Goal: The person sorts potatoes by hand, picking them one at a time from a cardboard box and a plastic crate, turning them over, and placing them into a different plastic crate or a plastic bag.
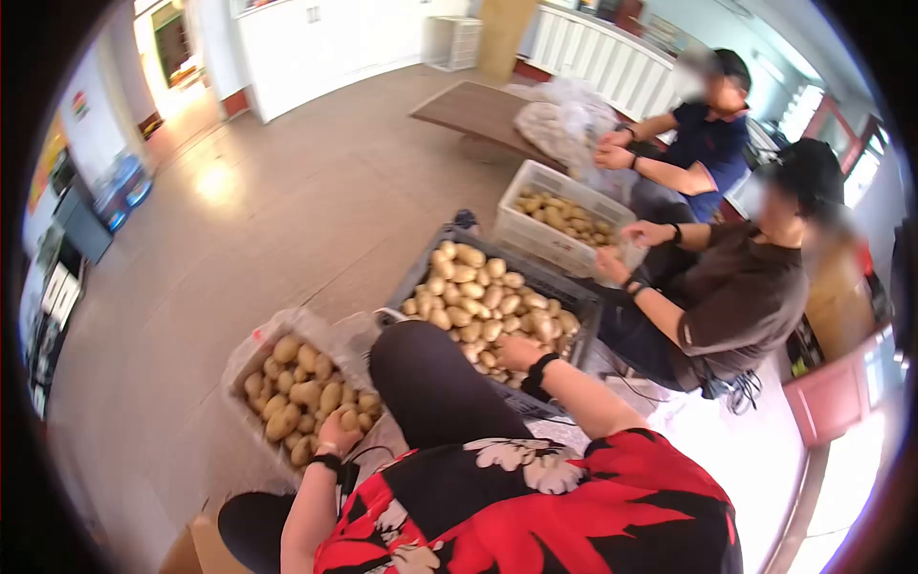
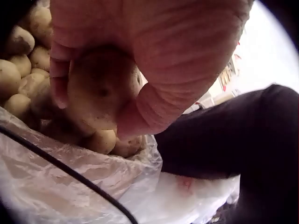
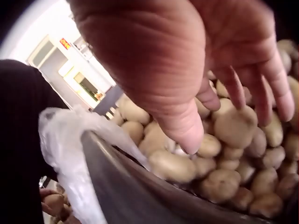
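Note:
In the left wrist view my left hand (image 2: 154,60) grips a round potato (image 2: 103,91) between thumb and fingers, over a plastic-lined crate (image 2: 84,172) of potatoes. The head view has this left hand (image 1: 339,435) at the crate's right side. My right hand (image 1: 521,354) is over the near edge of a dark crate (image 1: 406,287) heaped with potatoes (image 1: 473,297). Seen in the right wrist view, the right hand (image 3: 177,60) has its fingers spread and pointing down just above the potatoes (image 3: 222,184), with nothing gripped.
Two people sit at the right beside a whitish crate (image 1: 535,244) of potatoes. A low brown table (image 1: 478,115) with plastic bags (image 1: 564,115) stands behind. My knee (image 1: 421,364) is between the two near crates. A thin black cable (image 2: 70,170) crosses the plastic liner.

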A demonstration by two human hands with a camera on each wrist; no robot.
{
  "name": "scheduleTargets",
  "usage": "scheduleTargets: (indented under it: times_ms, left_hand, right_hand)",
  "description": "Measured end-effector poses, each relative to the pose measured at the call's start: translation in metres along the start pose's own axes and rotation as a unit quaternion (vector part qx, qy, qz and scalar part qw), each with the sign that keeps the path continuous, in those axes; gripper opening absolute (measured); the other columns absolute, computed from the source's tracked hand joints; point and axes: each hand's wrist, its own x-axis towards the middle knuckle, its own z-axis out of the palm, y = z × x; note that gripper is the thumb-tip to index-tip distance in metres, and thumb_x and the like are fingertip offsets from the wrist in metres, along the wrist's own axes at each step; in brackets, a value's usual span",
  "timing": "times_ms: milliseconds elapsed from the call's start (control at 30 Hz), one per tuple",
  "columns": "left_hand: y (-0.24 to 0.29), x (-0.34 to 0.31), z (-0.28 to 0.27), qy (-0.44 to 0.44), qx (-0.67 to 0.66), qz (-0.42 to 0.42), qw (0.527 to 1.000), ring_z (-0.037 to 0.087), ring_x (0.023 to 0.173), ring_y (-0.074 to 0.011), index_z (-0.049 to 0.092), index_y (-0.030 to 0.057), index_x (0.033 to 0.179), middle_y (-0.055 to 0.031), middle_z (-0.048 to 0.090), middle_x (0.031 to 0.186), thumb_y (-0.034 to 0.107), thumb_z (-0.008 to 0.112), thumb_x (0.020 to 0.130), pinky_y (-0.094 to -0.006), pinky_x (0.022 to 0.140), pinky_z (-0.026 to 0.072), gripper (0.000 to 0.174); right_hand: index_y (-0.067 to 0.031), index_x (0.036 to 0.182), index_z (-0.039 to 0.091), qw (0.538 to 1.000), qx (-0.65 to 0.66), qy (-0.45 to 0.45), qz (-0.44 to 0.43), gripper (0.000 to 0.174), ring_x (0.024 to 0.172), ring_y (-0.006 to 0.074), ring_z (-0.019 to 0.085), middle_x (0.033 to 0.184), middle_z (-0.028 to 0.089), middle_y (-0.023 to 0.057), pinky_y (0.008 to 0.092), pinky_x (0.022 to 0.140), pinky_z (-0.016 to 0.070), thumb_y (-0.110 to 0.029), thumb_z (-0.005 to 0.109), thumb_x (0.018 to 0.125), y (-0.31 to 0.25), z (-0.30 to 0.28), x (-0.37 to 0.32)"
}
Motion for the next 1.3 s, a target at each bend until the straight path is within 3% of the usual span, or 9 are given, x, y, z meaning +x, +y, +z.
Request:
scheduleTargets:
  times_ms: [233,400,567,733,867,967,1067,1233,1300]
  left_hand:
    - [0.016,-0.009,0.013,0.007,0.145,0.085,0.986,0.053,0.105,-0.0358,0.055,0.0147,0.116,-0.0184,0.055,0.111,0.021,0.072,0.062,-0.0401,0.091,0.0451,0.056]
    - [0.018,-0.015,0.019,-0.017,0.133,0.122,0.984,0.051,0.108,-0.0366,0.054,0.0106,0.116,-0.0201,0.053,0.113,0.018,0.073,0.062,-0.0398,0.094,0.043,0.057]
    - [-0.01,-0.006,0.03,0.047,0.061,0.193,0.978,0.049,0.11,-0.0369,0.052,0.0109,0.12,-0.0203,0.053,0.114,0.02,0.071,0.067,-0.0392,0.096,0.0414,0.057]
    - [-0.014,-0.005,0.015,0.074,0.018,0.089,0.993,0.052,0.107,-0.0355,0.054,0.0103,0.118,-0.0203,0.055,0.111,0.024,0.07,0.07,-0.0407,0.092,0.0432,0.052]
    - [-0.011,-0.01,-0.006,0.117,-0.008,-0.035,0.992,0.057,0.1,-0.0306,0.055,0.0068,0.116,-0.0179,0.059,0.109,0.023,0.069,0.068,-0.0397,0.081,0.0492,0.052]
    - [-0.013,-0.01,-0.018,0.079,-0.332,-0.235,0.91,0.06,0.087,-0.0171,0.052,0.0083,0.121,-0.0111,0.059,0.107,0.025,0.067,0.073,-0.0292,0.055,0.0519,0.052]
    - [-0.053,0.01,-0.005,0.117,-0.46,-0.263,0.84,0.059,0.089,-0.0234,0.049,0.0108,0.124,-0.0101,0.056,0.112,0.025,0.065,0.076,-0.0343,0.06,0.0538,0.052]
    - [-0.042,0.016,-0.015,0.124,-0.499,-0.268,0.815,0.054,0.092,-0.0198,0.047,0.0115,0.125,-0.0069,0.054,0.109,0.023,0.061,0.08,-0.0348,0.068,0.0511,0.049]
    - [-0.036,0.021,-0.014,0.105,-0.536,-0.212,0.81,0.055,0.095,-0.02,0.046,0.0122,0.126,-0.0066,0.053,0.111,0.023,0.065,0.079,-0.0354,0.067,0.0517,0.052]
  right_hand:
    - [0.0005,0.116,0.053,0.99,0.004,-0.134,0.041,0.058,0.107,0.0353,0.055,0.111,0.06,0.0222,0.0439,0.085,0.047,-0.033,0.069,0.072,0.023,0.01,0.002]
    - [0.0003,0.125,0.044,0.993,0.052,-0.098,0.047,0.07,0.111,0.0349,0.054,0.118,0.056,0.0226,0.0425,0.089,0.0457,-0.034,0.071,0.07,0.048,0.042,0.022]
    - [-0.0058,0.115,0.056,0.997,0.005,-0.062,0.045,0.057,0.106,0.0346,0.057,0.111,0.061,0.019,0.0427,0.088,0.0462,-0.032,0.071,0.067,0.049,0.06,0.043]
    - [-0.0047,0.092,0.068,1.0,-0.009,-0.017,0.023,0.033,0.09,0.0338,0.063,0.094,0.066,0.0206,0.0435,0.081,0.049,-0.029,0.064,0.07,0.058,0.081,0.057]
    - [-0.0015,0.095,0.066,0.995,-0.065,-0.077,0.018,0.038,0.096,0.0346,0.061,0.097,0.065,0.021,0.0416,0.084,0.0484,-0.029,0.066,0.069,0.037,0.059,0.046]
    - [-0.0008,0.099,0.064,0.996,-0.035,-0.077,0.018,0.046,0.099,0.033,0.06,0.101,0.064,0.0205,0.0384,0.087,0.048,-0.028,0.074,0.063,0.044,0.068,0.052]
    - [-0.0008,0.102,0.064,0.996,-0.007,-0.088,0.021,0.047,0.101,0.0341,0.059,0.104,0.063,0.0222,0.0385,0.087,0.047,-0.034,0.068,0.07,0.057,0.077,0.058]
    - [0.0004,0.101,0.065,0.998,0.001,-0.06,0.004,0.051,0.1,0.037,0.06,0.101,0.063,0.0251,0.0405,0.087,0.0466,-0.044,0.06,0.076,0.058,0.068,0.046]
    - [-0.0034,0.095,0.065,0.994,-0.067,-0.058,-0.057,0.032,0.095,0.0395,0.059,0.095,0.063,0.0235,0.0431,0.077,0.0479,-0.03,0.051,0.082,0.076,0.077,0.05]
